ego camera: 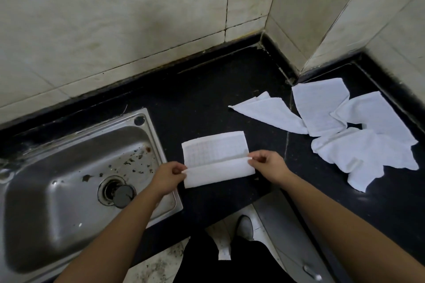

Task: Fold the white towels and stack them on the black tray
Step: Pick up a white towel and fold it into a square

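Now: black countertop (207,103), steel sink (147,135), heap of loose white towels (358,142) at right. Between them we fold one towel (216,158); left hand (169,177) and right hand (268,165) each pinch an end of its near flap. Next, we judge: lay flap flat, edges aligned. The black tray is not in view.

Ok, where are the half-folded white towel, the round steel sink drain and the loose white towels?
half-folded white towel (216,149): head view, far half.
round steel sink drain (112,189): head view, its centre.
loose white towels (363,154): head view, nearest towel.
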Motion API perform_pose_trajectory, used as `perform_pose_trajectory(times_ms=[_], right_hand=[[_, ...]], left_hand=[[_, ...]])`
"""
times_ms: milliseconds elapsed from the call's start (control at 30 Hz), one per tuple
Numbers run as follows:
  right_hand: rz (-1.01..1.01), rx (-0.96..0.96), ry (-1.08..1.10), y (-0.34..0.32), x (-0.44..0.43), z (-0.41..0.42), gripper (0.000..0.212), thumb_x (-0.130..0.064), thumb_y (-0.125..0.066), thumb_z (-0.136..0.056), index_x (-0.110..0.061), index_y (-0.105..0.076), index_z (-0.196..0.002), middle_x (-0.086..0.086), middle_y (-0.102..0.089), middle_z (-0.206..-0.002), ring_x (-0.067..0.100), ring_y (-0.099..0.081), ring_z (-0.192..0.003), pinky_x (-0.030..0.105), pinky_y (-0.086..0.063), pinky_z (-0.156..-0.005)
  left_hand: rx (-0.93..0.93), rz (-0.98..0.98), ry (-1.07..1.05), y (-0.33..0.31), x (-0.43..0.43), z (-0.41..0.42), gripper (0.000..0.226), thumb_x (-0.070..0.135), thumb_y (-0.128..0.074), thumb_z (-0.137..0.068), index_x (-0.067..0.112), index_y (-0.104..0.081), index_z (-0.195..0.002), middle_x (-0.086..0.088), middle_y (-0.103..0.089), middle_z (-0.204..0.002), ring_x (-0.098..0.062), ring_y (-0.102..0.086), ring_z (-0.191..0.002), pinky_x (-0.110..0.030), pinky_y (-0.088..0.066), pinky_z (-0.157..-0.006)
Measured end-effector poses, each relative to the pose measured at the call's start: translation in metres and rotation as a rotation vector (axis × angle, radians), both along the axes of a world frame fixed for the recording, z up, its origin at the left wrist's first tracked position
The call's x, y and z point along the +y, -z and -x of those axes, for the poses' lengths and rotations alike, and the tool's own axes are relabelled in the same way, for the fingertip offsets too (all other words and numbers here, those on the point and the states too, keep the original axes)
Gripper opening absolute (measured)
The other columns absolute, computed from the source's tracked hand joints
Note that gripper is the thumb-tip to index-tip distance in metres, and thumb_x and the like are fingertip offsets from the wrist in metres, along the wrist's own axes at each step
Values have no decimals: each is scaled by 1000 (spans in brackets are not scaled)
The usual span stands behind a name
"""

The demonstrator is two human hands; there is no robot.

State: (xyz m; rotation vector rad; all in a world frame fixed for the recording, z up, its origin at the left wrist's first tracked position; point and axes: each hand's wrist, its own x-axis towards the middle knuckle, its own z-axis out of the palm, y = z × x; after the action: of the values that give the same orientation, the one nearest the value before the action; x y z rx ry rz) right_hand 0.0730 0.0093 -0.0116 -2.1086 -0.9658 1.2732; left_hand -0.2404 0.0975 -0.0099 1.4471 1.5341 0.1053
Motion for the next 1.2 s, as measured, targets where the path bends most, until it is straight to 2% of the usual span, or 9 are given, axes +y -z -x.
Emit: perform_pose_trajectory(times_ms=[100, 267, 400, 633, 833, 933, 1067, 1133, 1200], right_hand=[[-41, 69, 161, 8, 23, 2, 18, -22, -76, -87, -22, -74, -105, -1, -74, -94, 17, -70, -96, 31, -54, -93], [-63, 76, 292, 17, 52, 5, 12, -24, -75, -89, -23, -76, -101, -7, -74, -92, 10, -69, -91, 30, -56, -89], [-81, 31, 310, 22, 70, 6, 20, -24, -72, -91, -20, -75, -110, -17, -68, -87, -5, -61, -83, 22, -50, -87], [-60, -9, 270, 27, 83, 8, 24, -26, -70, -92, -21, -72, -116, -13, -67, -89, -5, -59, -81, 11, -43, -77], [-64, -32, 280, 24, 85, 11, 29, -29, -69, -93, -21, -69, -121, -9, -68, -94, 0, -60, -85, 27, -51, -94], [-129, -166, 192, 22, 81, 17, 35, -32, -63, -97, -21, -62, -130, -4, -62, -115, 8, -60, -93, 26, -49, -91], [-378, -534, -149, 31, 66, 36, 39, -30, -45, -103, -15, -56, -138, 10, -51, -138, 25, -54, -119, 44, -48, -100], [-330, -689, -408, 36, 63, 48, 47, -33, -37, -105, -16, -42, -149, 16, -34, -156, 32, -36, -141, 49, -35, -114], [-295, -801, -618, 44, 66, 57, 53, -37, -30, -106, -18, -27, -156, 15, -14, -165, 33, -14, -152, 50, -18, -121]], left_hand=[[-95, 15, -270, 3, 18, -11, 18, 8, -70, -89, 14, -68, -106, -5, -66, -100, -20, -63, -94, -27, -49, -75], [-212, 4, -492, 11, 41, -27, 19, 9, -69, -90, 8, -68, -109, -8, -68, -101, -20, -63, -92, -28, -51, -77], [-219, -27, -524, 26, 54, -31, 15, 13, -70, -90, 17, -69, -105, -7, -70, -105, -22, -65, -97, -37, -54, -88], [-128, -79, -506, 39, 60, -33, 16, 13, -69, -91, 15, -68, -107, -8, -69, -103, -24, -66, -99, -39, -55, -91], [-130, -122, -520, 35, 56, -38, 22, 14, -67, -92, 11, -66, -114, -4, -67, -101, -21, -65, -98, -32, -53, -88], [-26, -286, -393, 31, 48, -39, 32, 23, -63, -95, 11, -60, -124, -7, -62, -110, -19, -62, -95, -32, -51, -86], [292, -752, 149, 38, 29, -42, 38, 27, -45, -100, 12, -56, -133, -15, -51, -134, -31, -52, -118, -45, -43, -96], [368, -744, 410, 44, 23, -48, 49, 33, -33, -103, 16, -40, -148, -16, -31, -156, -32, -31, -143, -51, -30, -111], [434, -673, 557, 52, 23, -51, 57, 41, -18, -104, 18, -20, -156, -12, -9, -165, -26, -7, -153, -53, -16, -120]])
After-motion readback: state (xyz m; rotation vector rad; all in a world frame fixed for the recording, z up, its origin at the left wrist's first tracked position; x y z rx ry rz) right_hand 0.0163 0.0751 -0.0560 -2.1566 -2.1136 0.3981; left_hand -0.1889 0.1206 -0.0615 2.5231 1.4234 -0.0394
